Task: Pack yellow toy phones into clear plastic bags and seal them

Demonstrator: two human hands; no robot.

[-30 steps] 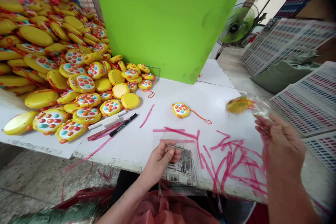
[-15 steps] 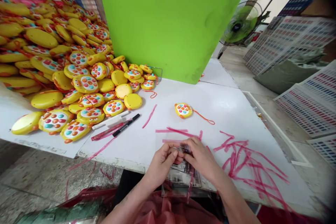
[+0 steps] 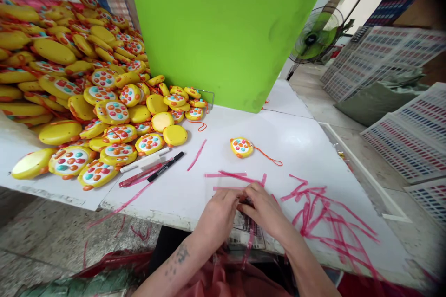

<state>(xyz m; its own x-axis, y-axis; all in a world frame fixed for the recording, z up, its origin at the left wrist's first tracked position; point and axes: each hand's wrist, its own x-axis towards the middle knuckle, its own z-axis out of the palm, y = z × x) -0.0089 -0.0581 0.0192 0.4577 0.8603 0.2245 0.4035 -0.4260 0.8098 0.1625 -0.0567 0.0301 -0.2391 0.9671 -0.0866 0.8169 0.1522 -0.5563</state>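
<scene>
Plastic packets, clear with dark print [image 3: 257, 240], at near edge of white table [image 3: 212, 139], partly under both hands. Left hand [image 3: 219, 211] and right hand [image 3: 263, 205]: fingers bent, tips meeting; can't tell whether either grips film. Step in hand, my read: fingertip work on packet, maybe parting or peeling it. Next move calls for light, separate control of thin layers. Pink strips [image 3: 305, 220] right. Yellow button toy [image 3: 242, 147] with orange loop beyond hands, untouched. Fingertips and packet top hidden; print unreadable.
</scene>
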